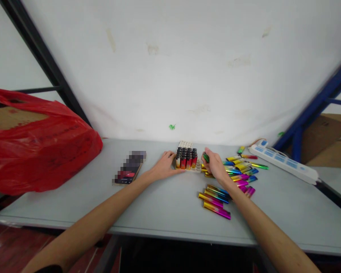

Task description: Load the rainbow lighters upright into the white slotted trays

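Note:
Several red and yellow lighters with black tops (186, 158) stand upright in rows on a pale tray with small round holes (185, 144). My left hand (166, 166) rests at the left side of the rows, its fingers apart and the thumb stretched along the front. To the right of the rows, my right hand (213, 163) is closed on a small green lighter (206, 157). Beside and partly behind that hand lies a loose pile of shiny multicoloured lighters (241, 167). Several more, yellow, blue and magenta (214, 203), lie nearer the front edge.
A phone (130, 167) lies left of my left hand. A large red plastic bag (45, 148) fills the table's left end. A white power strip (284, 163) runs along the right side of the grey table (159, 212), with a wall behind.

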Motion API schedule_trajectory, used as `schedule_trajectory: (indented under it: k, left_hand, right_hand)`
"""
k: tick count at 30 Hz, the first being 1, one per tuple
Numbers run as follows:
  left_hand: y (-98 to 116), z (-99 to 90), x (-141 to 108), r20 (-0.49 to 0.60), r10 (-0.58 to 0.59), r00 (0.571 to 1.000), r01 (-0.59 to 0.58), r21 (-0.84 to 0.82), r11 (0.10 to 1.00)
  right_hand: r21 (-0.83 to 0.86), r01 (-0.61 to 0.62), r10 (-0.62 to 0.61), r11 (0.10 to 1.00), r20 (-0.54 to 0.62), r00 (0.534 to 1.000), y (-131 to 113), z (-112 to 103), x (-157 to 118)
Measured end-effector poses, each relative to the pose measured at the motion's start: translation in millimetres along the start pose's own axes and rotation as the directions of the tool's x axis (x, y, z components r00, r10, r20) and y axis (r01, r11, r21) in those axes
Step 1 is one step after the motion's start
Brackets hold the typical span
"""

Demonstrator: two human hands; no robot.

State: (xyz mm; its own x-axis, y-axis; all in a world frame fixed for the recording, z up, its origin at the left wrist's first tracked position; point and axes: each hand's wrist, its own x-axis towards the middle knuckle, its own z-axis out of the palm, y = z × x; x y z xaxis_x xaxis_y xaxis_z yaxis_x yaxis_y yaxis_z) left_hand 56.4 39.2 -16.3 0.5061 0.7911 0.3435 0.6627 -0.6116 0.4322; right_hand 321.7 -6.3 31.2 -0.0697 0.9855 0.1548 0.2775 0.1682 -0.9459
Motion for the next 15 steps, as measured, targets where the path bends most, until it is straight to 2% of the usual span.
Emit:
schedule_trajectory:
  k: [5, 10, 15]
  left_hand:
    - [0.8, -1.3, -0.2, -0.004, 0.026, 1.000, -0.026, -0.005, 1.000]
    - [0.8, -3.0, -0.6, 0.001, 0.022, 1.000, -0.022, -0.010, 1.000]
    - [1.2, -3.1, -0.8, 0.002, 0.017, 1.000, -0.017, -0.011, 1.000]
  right_hand:
    - [-0.034, 0.052, -0.050, 0.998, 0.065, 0.997, -1.1, -7.1, 0.9]
    - [-0.144, 0.039, -0.035, 0.989, 0.029, 0.999, -2.5, -9.0, 0.9]
    - [-0.145, 0.030, -0.026, 0.989, 0.029, 0.999, -0.5, -7.9, 1.1]
